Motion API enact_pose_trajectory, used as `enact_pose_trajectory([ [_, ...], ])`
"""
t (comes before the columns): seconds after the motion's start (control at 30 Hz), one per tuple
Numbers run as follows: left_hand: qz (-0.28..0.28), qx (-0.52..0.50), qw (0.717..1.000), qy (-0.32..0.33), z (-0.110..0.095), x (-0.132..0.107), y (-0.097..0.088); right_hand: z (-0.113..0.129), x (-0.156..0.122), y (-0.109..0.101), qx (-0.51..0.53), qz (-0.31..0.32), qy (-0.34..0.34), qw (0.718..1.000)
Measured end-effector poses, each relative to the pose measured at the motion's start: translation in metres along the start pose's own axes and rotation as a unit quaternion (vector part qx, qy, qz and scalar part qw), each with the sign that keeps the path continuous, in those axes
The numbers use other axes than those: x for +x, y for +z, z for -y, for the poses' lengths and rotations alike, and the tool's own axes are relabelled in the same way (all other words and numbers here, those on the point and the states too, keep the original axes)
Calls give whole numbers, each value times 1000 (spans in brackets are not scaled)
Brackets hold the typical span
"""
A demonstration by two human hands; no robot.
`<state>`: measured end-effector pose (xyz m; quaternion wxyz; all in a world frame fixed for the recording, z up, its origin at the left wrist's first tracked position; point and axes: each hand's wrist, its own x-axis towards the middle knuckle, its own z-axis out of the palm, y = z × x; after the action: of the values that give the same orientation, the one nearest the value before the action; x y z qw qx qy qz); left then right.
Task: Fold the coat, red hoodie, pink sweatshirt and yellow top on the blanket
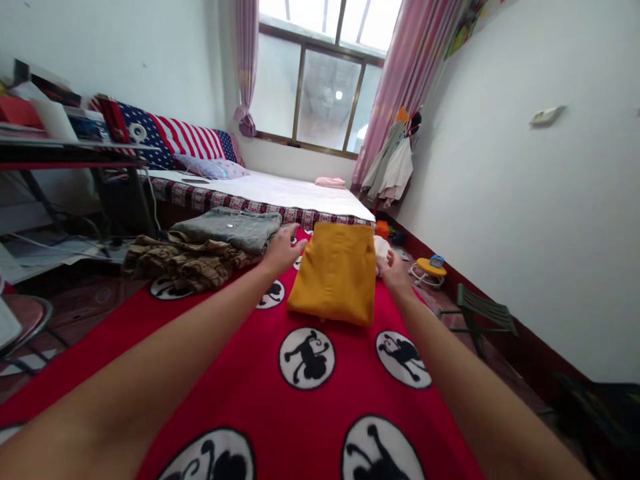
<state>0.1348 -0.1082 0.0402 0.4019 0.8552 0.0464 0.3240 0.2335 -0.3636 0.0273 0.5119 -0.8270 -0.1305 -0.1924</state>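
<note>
A folded mustard-yellow garment lies on a red blanket printed with black-and-white round figures. Both of my arms stretch out toward it. My left hand grips the garment's far left corner, fingers curled on the cloth. At the far right corner, my right hand pinches the cloth's edge. A grey folded garment and a brown camouflage one lie to the left, apart from my hands.
A bed with a flag-print cushion and a pillow stands behind. A cluttered desk is at the left. A small green folding stool and a yellow toy sit by the right wall. Clothes hang near pink curtains.
</note>
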Motion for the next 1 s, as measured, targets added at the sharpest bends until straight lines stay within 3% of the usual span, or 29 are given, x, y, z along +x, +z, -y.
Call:
enact_pose_trajectory([
  [0.03,15,16,1000,13,7,-10,14,-12,-9,11,-36,10,-33,999],
  [0.13,132,166,977,29,33,-58,53,-49,-54,39,-155,81,-130,976],
  [0.27,136,229,963,38,58,-102,80,-74,-90,54,-236,139,-113,955],
  [0.33,126,219,967,38,62,-105,82,-71,-93,52,-254,113,-120,953],
  [0.4,110,189,975,42,64,-101,81,-62,-96,49,-265,91,-176,944],
  [0.53,45,105,993,40,68,-95,80,-40,-110,50,-270,190,-302,894],
  [0.6,5,72,997,30,69,-95,78,-32,-116,53,-276,226,-293,887],
  [0.73,-56,29,997,-45,69,-91,74,-21,-106,54,-227,252,-256,905],
  [0.8,-54,1,995,-83,70,-88,72,-21,-90,54,-180,234,-221,930],
  [0.87,-48,-27,994,-96,70,-86,71,-24,-71,56,-150,161,-184,958],
  [0.93,-52,-31,995,-79,68,-85,70,-29,-52,62,-149,75,-164,972],
  [1.0,-59,-17,997,-46,65,-87,69,-33,-38,73,-158,40,-161,973],
])
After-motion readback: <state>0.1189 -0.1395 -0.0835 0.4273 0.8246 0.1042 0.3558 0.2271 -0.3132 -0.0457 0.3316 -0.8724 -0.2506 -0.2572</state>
